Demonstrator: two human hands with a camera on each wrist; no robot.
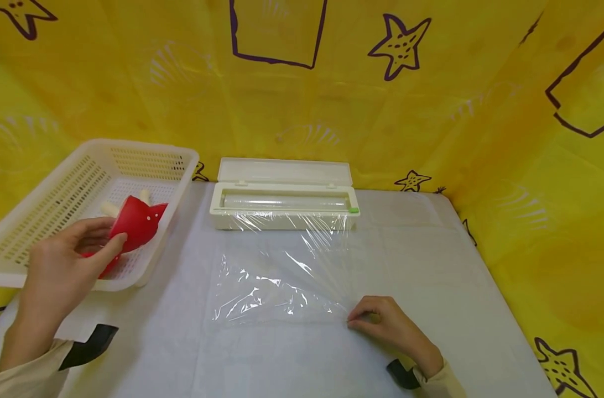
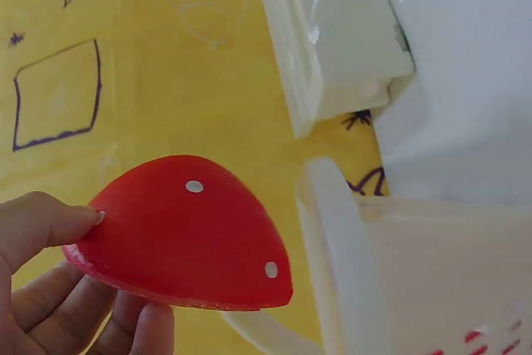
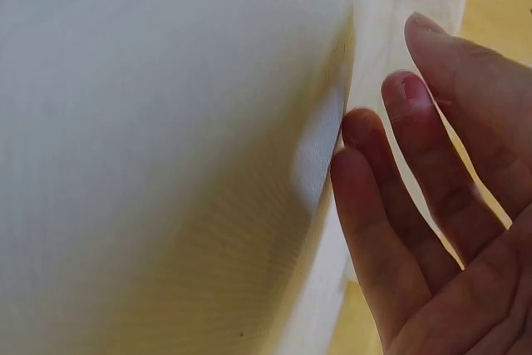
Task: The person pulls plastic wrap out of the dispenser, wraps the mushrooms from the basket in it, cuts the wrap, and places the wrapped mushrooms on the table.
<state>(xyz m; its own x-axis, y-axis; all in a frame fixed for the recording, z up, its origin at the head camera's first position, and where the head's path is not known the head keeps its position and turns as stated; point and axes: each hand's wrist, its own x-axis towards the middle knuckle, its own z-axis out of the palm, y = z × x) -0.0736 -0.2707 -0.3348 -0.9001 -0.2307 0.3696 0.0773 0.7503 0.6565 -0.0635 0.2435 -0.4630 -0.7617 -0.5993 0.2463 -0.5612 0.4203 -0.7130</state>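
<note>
The right hand point(image 1: 394, 326) has thumb and forefinger drawn together on the near right corner of the plastic film point(image 1: 277, 287); firmness cannot be told, as the right wrist view shows no film between the fingers. Pull from this single corner could skew the sheet, since the near left corner lies unheld. Slack could let the film fold and cling to itself. The left hand point(image 1: 65, 257) pinches a red, white-spotted toy mushroom cap point(image 2: 187, 234) near its edge, above the perforated plastic basket point(image 1: 140, 145). An off-centre grip could let the cap tip; a low sideways move could strike the basket rim. Farther off, a hard pull could drag the film dispenser point(image 1: 282, 188) if nothing anchors it.

Clearances: open surface point(image 1: 431, 254) extends in front of the film and to its right, as far as the surface's right edge. On the left, a narrow strip separates the basket from the film and dispenser. At the far side, the raised lid point(image 1: 284, 171) stands close to the yellow backdrop point(image 1: 262, 110), leaving little room behind.
</note>
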